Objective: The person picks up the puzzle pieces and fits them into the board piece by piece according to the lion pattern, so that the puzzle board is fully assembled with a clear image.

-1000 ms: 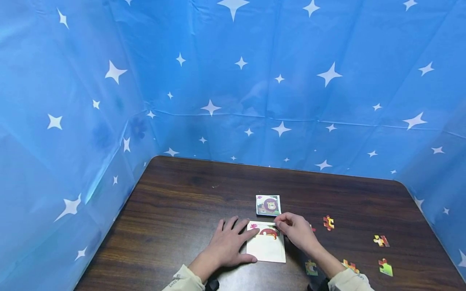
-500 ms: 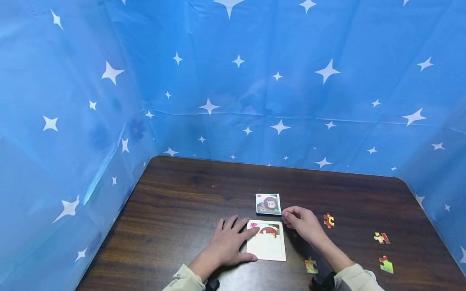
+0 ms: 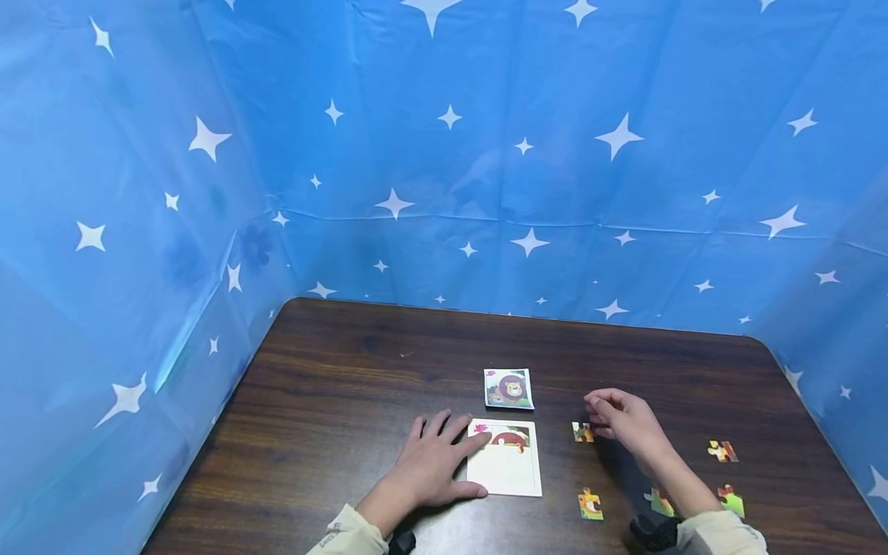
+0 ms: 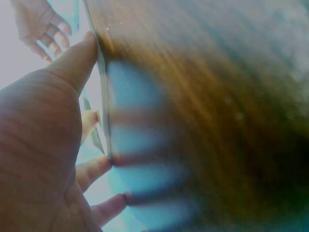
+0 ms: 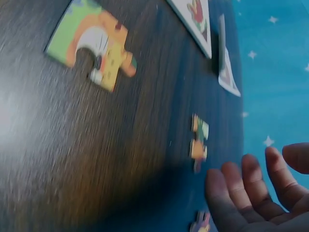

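My left hand (image 3: 433,470) rests on the table with its fingers spread. Its index finger and thumb touch the left side of a white puzzle board (image 3: 509,474), whose top strip bears fitted pieces with a pink and red-brown picture. My right hand (image 3: 627,424) hovers over the table right of the board, its fingers loosely bent. Nothing shows between its fingers (image 5: 235,181) and thumb in the right wrist view. Just left of it lies a jigsaw piece (image 3: 581,432). Nearer the front is a yellow-orange piece (image 3: 590,506), seen large in the right wrist view.
A small lion picture card (image 3: 509,388) lies behind the board. More loose pieces lie to the right: a green one (image 3: 657,502) partly behind the right forearm, a red-green one (image 3: 731,501) and a red-yellow one (image 3: 723,451). A blue star-patterned curtain (image 3: 444,169) surrounds the dark wooden table (image 3: 333,385).
My right hand has moved from the board's upper right corner out to the right, over the loose pieces, uncovering the piece beside it. The left hand has stayed on the board.
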Demonstrator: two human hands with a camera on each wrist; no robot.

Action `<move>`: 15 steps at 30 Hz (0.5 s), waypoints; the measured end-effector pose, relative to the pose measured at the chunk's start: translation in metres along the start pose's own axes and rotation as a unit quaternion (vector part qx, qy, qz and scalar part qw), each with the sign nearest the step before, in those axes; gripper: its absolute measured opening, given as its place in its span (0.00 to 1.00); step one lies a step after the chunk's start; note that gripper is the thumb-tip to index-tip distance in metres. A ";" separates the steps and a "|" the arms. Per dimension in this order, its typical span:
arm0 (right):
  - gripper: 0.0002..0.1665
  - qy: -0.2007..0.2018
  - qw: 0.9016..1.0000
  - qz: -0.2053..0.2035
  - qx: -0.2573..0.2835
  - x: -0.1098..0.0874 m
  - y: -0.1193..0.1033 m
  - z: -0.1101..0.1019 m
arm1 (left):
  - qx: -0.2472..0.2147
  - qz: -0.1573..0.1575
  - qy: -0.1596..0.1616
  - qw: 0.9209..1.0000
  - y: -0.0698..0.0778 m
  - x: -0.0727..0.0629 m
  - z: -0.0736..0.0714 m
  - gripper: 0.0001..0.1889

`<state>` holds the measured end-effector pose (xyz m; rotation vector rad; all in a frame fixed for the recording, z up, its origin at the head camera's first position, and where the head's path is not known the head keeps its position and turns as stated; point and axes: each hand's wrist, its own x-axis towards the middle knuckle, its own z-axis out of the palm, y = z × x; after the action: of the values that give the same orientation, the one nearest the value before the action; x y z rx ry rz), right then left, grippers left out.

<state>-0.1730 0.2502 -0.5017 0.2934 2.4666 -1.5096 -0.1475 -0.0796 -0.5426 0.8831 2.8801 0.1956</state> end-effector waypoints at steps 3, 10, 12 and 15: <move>0.24 -0.004 1.000 0.014 0.007 0.000 0.005 -0.009 | -0.004 0.001 0.001 1.000 0.000 0.000 -0.001 0.42; 0.26 -0.017 0.998 0.045 0.032 0.001 0.011 -0.018 | -0.006 0.000 -0.002 1.000 0.001 0.001 -0.002 0.42; 0.26 -0.026 0.997 0.052 0.044 0.000 0.011 -0.019 | -0.006 -0.001 -0.003 1.000 0.001 0.000 -0.002 0.42; 0.25 -0.035 0.996 0.059 0.062 0.000 0.010 -0.018 | -0.006 0.000 0.000 1.000 0.002 0.001 -0.003 0.42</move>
<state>-0.1721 0.2703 -0.5026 0.3926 2.2644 -1.5971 -0.1473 -0.0779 -0.5390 0.8812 2.8754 0.2109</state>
